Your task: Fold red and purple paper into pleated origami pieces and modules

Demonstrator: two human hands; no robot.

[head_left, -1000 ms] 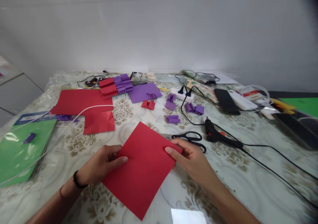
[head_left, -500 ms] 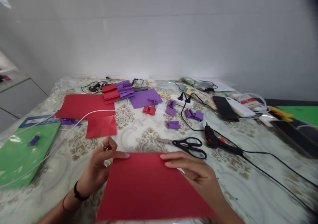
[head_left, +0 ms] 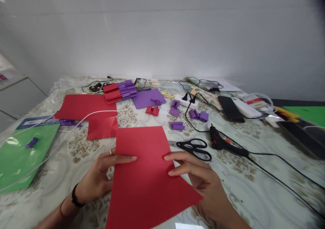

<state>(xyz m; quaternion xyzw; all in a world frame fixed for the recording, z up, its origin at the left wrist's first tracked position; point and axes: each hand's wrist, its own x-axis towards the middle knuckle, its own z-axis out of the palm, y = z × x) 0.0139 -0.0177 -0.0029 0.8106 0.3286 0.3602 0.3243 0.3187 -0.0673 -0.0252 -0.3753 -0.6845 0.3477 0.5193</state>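
Note:
A plain red sheet of paper (head_left: 146,174) lies between my two hands, its far edge pointing toward the wall. My left hand (head_left: 101,173) grips its left edge, the index finger on top and the thumb beneath or behind the sheet. On the opposite edge, my right hand (head_left: 195,171) pinches the paper with two fingertips showing on its surface; the thumb is hidden. The sheet's near right corner juts out over my right palm. Black-handled scissors (head_left: 194,147) lie just beyond my right hand, their blades partly covered by the paper.
A black glue gun (head_left: 219,142) with its cord lies to the right. Folded purple paper pieces (head_left: 177,125), a small red folded piece (head_left: 152,110) and a white power strip (head_left: 186,102) sit farther back. Left are red sheets (head_left: 86,107) and a green pack (head_left: 27,154). Phones (head_left: 231,108) rest at right.
The red sheet has slid away from me and turned slightly, so its far edge now extends past my fingers and covers part of the scissors. My hands stay on its sides.

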